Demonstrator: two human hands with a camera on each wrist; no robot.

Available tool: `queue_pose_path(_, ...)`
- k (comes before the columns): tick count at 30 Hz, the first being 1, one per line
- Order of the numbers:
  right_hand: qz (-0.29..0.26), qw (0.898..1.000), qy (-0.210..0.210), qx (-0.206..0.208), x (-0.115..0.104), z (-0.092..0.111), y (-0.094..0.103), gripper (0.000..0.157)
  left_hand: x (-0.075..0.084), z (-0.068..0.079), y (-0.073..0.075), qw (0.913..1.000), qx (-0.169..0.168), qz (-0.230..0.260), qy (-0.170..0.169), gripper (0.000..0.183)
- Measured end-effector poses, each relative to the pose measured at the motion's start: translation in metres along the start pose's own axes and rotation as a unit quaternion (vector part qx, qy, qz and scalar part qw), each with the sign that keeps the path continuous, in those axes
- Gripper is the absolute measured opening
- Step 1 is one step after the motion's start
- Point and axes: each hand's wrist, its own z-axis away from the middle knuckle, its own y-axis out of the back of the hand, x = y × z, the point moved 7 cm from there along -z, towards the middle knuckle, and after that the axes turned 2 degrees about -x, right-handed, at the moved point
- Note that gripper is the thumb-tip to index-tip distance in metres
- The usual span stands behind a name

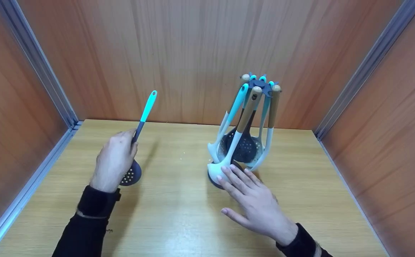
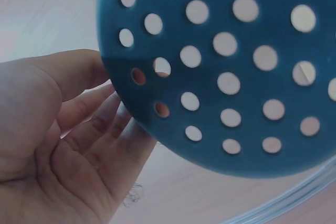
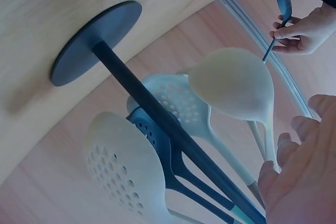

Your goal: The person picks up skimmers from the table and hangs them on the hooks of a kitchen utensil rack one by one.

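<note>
My left hand grips the dark shaft of a skimmer with a turquoise handle, held upright with its round perforated head down. In the left wrist view the skimmer's head hides part of the fingers. My right hand is spread, fingers straight, at a white ladle with a brown handle. That ladle hangs on a dark utensil stand; whether my fingertips touch it I cannot tell. The right wrist view shows the ladle's bowl beside my right hand.
Several other utensils hang around the stand, among them a dark skimmer and a white perforated one. The stand's round base rests on the wooden table. Wood panels with metal edging close in the back and sides.
</note>
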Motion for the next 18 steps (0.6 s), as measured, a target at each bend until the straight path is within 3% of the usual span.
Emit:
queue_pose_path(4,0.000,1.000,0.002,0.012,0.000,-0.002,0.003,0.092,0.009,0.002,0.003,1.0000,0.004,0.004,-0.001,0.038)
queue_pose_path(18,-0.049,0.998,-0.032,-0.015,0.003,-0.010,0.010,0.093,0.041,0.012,0.011,0.9994,0.023,0.022,-0.016,0.042)
